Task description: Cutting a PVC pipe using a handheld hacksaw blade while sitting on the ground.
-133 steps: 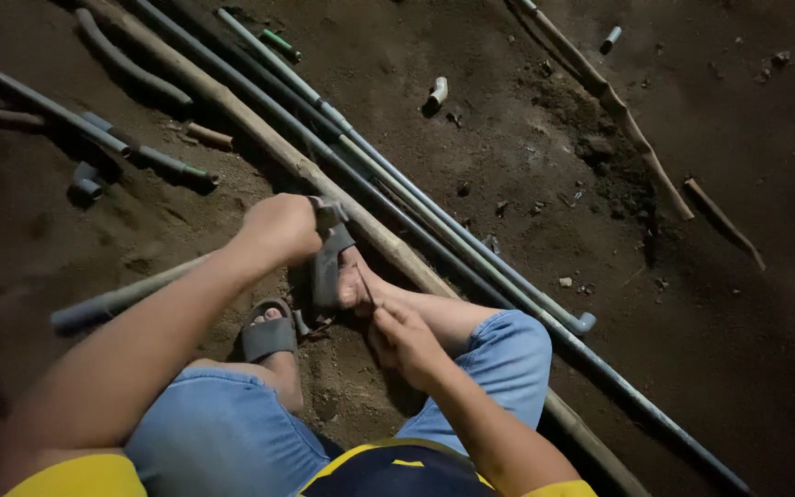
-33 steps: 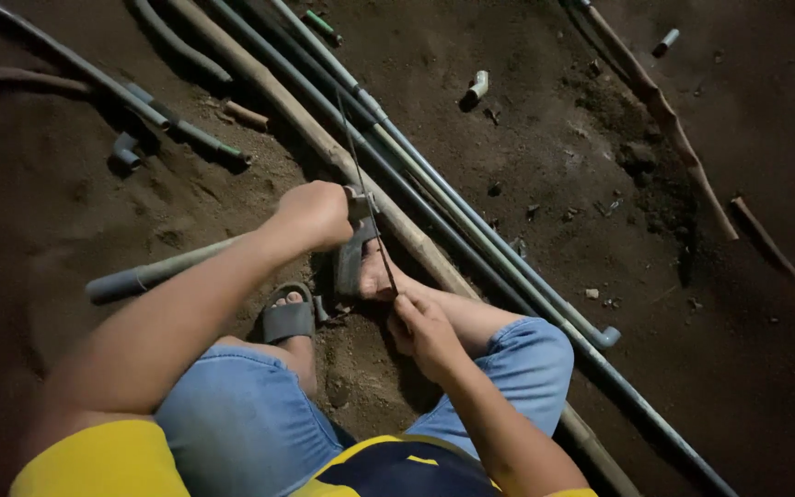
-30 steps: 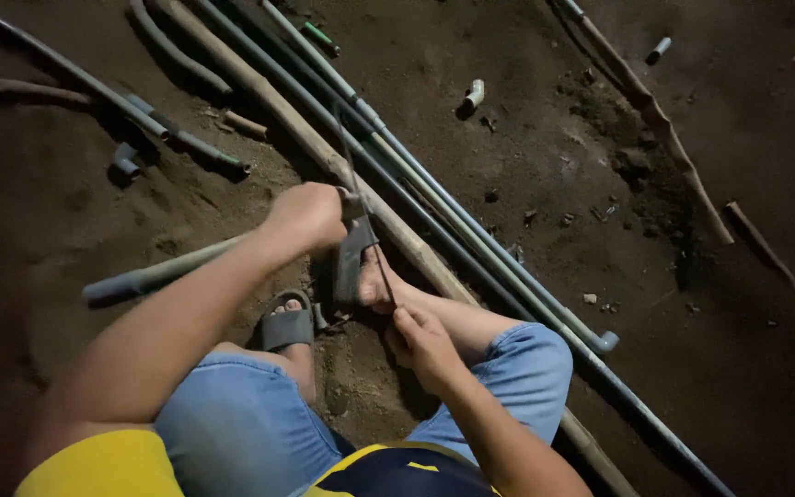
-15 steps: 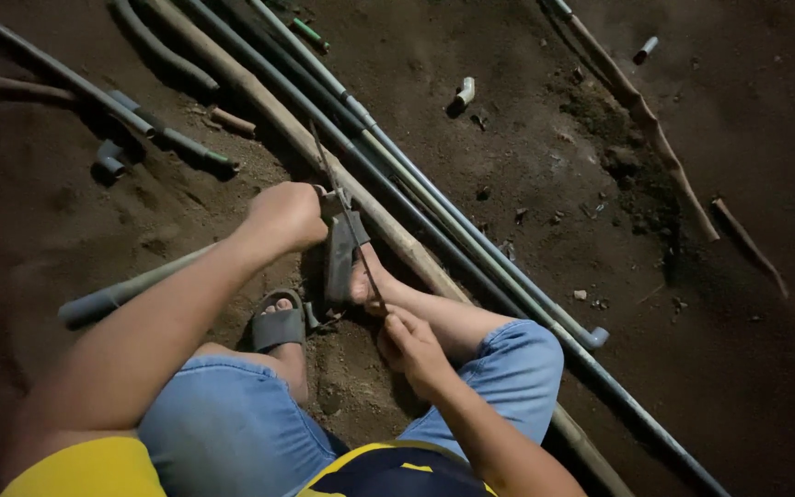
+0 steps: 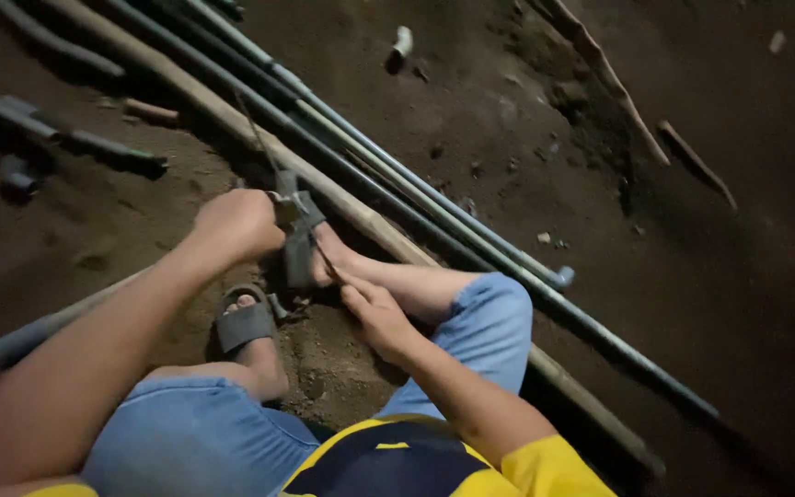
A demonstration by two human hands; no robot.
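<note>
I sit on bare dirt in blue jeans and a yellow shirt. My left hand [image 5: 236, 221] is a closed fist around a small metal tool [image 5: 289, 198]; a thin blade or rod rises up and to the left from it. The tool sits just above my right foot in a grey sandal [image 5: 301, 253]. My right hand [image 5: 374, 313] lies beside that foot, its fingertips pinched on a thin dark strip [image 5: 326, 258] that runs up toward the tool. My left foot in a sandal [image 5: 246, 322] rests below the left wrist.
Several long grey pipes [image 5: 434, 207] and a wooden pole [image 5: 223, 115] run diagonally across the ground past my feet. A short pipe [image 5: 25, 336] lies under my left arm. Pipe pieces [image 5: 103, 147] lie at upper left, and sticks [image 5: 600, 64] and a small white fitting [image 5: 400, 44] at the top.
The view has shifted a little. My left fist with the tool has moved slightly toward the left, over the right foot. The right hand stays by the foot.
</note>
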